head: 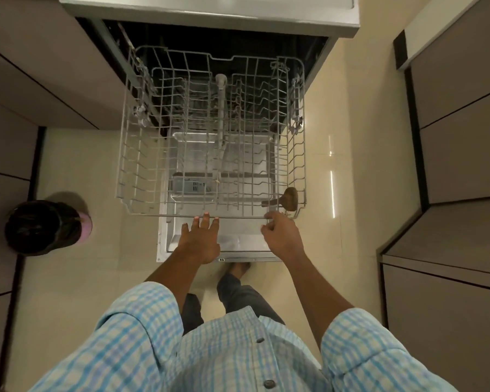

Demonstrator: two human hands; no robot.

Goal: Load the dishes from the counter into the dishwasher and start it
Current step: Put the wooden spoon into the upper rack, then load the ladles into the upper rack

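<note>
The dishwasher's grey wire rack (142, 165) is pulled far out over the open door (238, 244). A brown wooden spoon (286, 200) lies in the rack's near right corner; the rest of the rack holds nothing. My left hand (200, 240) reaches to the rack's front rail with straight fingers, the fingertips touching it. My right hand (282, 236) is at the rail's right end, just below the spoon, fingers loosely curled at the wire; whether they hold the wire is hidden.
A dark bin with a black liner (44, 226) stands on the floor at the left. Grey cabinet fronts (450, 165) line both sides. The counter edge (210, 7) overhangs the dishwasher opening. My feet stand just behind the open door.
</note>
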